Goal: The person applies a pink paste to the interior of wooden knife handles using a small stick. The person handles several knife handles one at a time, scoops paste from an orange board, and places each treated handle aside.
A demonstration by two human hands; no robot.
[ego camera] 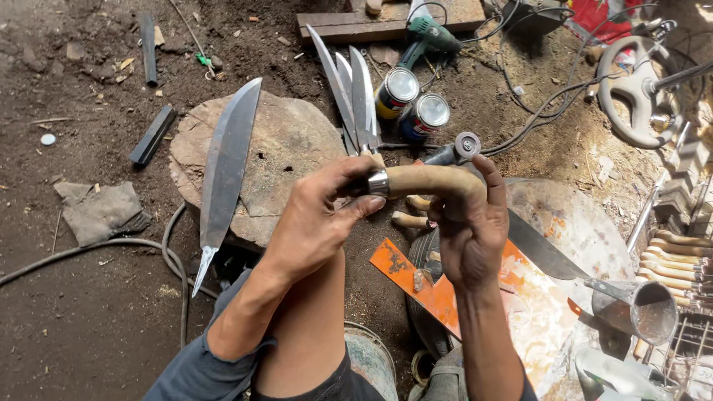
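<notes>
Orange-painted metal sheet lies nearest, under a knee. Above it, the right hand closes around a curved wooden handle, while the left hand pinches its steel collar. Beyond, two silver-topped cans stand beside upright blades.

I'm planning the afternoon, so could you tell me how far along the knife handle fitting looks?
Done: the curved wooden handle already carries its metal ferrule. In hand: the left hand grips the ferrule end while the right hand holds the bend. Left: one bare blade lies on the stump, and more blades wait unhandled beside spare handles.
</notes>
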